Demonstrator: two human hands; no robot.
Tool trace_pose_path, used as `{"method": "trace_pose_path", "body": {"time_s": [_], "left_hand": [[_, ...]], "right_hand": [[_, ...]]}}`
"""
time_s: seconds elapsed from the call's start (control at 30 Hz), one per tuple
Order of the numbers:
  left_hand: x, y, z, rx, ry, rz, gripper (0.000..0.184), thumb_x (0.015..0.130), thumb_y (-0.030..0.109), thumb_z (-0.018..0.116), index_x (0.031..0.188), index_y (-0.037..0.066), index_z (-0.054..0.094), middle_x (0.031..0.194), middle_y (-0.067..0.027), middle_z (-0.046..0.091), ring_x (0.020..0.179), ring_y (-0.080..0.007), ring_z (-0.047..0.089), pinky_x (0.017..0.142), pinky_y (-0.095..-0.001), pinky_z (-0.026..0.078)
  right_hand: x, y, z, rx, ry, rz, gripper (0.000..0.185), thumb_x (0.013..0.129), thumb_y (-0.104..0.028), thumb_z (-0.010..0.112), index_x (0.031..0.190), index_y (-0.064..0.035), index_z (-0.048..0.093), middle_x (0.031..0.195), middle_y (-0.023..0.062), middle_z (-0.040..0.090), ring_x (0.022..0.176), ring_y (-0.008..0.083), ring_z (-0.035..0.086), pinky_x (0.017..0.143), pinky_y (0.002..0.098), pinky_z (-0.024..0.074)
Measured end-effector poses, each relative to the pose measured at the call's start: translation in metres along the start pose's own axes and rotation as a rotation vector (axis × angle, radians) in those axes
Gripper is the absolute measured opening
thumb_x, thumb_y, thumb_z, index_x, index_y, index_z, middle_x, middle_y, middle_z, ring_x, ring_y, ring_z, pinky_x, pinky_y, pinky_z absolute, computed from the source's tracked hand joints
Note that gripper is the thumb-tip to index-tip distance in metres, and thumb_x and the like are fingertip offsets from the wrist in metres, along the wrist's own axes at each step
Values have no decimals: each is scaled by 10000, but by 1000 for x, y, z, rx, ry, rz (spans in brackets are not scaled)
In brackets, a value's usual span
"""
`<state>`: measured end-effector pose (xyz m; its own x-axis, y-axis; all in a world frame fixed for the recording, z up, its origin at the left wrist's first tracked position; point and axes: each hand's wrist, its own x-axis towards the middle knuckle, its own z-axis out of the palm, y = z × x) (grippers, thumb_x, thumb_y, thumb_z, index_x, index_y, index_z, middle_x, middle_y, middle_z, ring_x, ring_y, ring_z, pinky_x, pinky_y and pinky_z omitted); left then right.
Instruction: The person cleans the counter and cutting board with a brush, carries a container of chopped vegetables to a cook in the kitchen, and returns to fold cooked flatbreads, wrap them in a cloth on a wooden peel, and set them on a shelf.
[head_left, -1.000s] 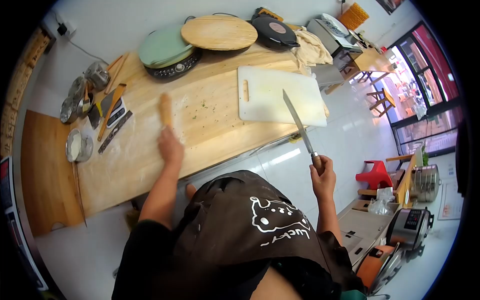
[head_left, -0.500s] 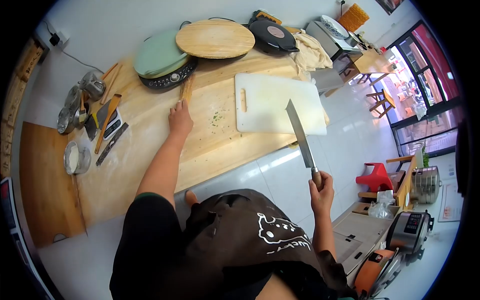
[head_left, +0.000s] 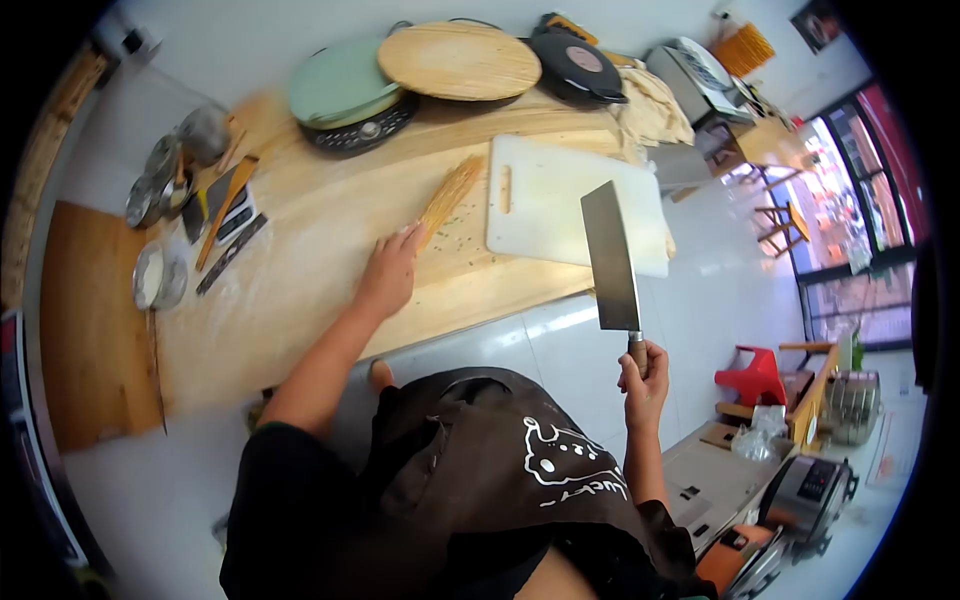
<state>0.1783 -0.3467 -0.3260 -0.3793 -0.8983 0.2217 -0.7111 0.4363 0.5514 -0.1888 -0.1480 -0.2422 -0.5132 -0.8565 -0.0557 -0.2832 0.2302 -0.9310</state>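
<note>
The cleaver (head_left: 613, 265) looks the likeliest source of trouble: its broad blade stands raised in the right hand (head_left: 646, 388), with what seems to be the cutting edge toward 9 o'clock, the side where the left hand (head_left: 388, 280) is. If the hands drifted together, or the right wrist sagged while attention sat on the other side, that edge could catch the left hand or nick the wooden worktop (head_left: 320, 250). A lesser risk is the white cutting board (head_left: 545, 190): the tips of the straw whisk broom (head_left: 450, 198) lie just beside its 9 o'clock edge, so a hard stroke toward 3 o'clock could drive green herb scraps (head_left: 464, 241) under it or nudge it askew.

The whisk broom is low over the worktop, at 9 o'clock of the board, with scraps to its 4 o'clock. Its long axis runs from 7 o'clock at the grip to 1 o'clock at the splayed tips, which point away from the person. Whether they press on the wood, I cannot tell. The left fingers curl round its near end, some hidden beneath. The right fingers wrap the cleaver's wooden handle (head_left: 638, 352); its blade points between 11 and 12 o'clock, flat face toward the camera
</note>
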Motion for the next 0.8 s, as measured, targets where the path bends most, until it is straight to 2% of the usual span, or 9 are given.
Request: {"method": "trace_pose_path", "body": {"time_s": [0.13,0.2,0.27,0.4,0.43,0.57,0.67,0.77,0.8], "left_hand": [[-101,17,0,-198,276,-259,565,861,-15,496,1415,17,390,1415,-208,425,1306,-353,404,1090,-397,327],[-152,20,-3,-371,416,-596,548,900,28,499,1431,10,364,1431,-190,407,1337,-311,383,1107,-371,293],[-188,52,-39,-598,677,-769,532,934,58,477,1443,2,336,1455,-171,377,1332,-282,378,1102,-362,289],[-227,53,-66,-389,802,-758,536,949,63,454,1458,-10,300,1441,-181,374,1305,-280,392,1093,-370,292],[-229,54,-76,-383,833,-729,537,950,65,452,1458,-14,298,1439,-186,374,1302,-283,394,1092,-371,292],[-231,60,-93,-384,788,-708,551,942,67,458,1460,-18,291,1452,-207,349,1322,-299,369,1098,-380,279],[-237,49,-89,-292,689,-732,561,929,58,461,1458,-19,290,1456,-231,332,1335,-337,351,1105,-401,268],[-240,42,-79,-52,508,-678,582,908,42,468,1457,-21,286,1447,-255,326,1337,-384,338,1110,-429,261],[-237,41,-75,-50,462,-648,589,900,37,471,1456,-22,286,1443,-264,324,1336,-398,334,1111,-437,259]], "right_hand": [[35,-5,30,254,-319,66,258,934,-207,564,1100,-25,486,780,66,573,482,80,445,417,210,336],[47,-21,69,279,-484,216,291,966,-280,508,1106,-25,503,736,61,564,481,100,470,426,222,379],[48,-23,153,232,-769,197,346,980,-307,466,1114,9,502,707,61,541,510,149,526,462,286,441],[9,-24,291,334,-940,256,385,995,-346,423,861,10,487,646,101,538,481,192,538,451,323,464],[-6,-17,323,409,-959,278,364,995,-330,445,916,25,467,666,111,544,488,210,565,433,335,482],[-69,-17,404,378,-944,390,419,983,-301,488,1113,84,385,753,162,585,533,254,621,414,326,511],[-110,19,471,43,-951,53,444,962,-286,518,1147,101,403,831,229,625,656,318,656,531,380,544],[-119,10,479,-133,-1141,-220,383,923,-257,565,1083,85,501,926,264,642,817,364,657,715,413,537],[-109,-10,471,-233,-1250,-242,288,893,-216,592,1016,44,597,962,239,650,905,364,633,840,416,492]]}}
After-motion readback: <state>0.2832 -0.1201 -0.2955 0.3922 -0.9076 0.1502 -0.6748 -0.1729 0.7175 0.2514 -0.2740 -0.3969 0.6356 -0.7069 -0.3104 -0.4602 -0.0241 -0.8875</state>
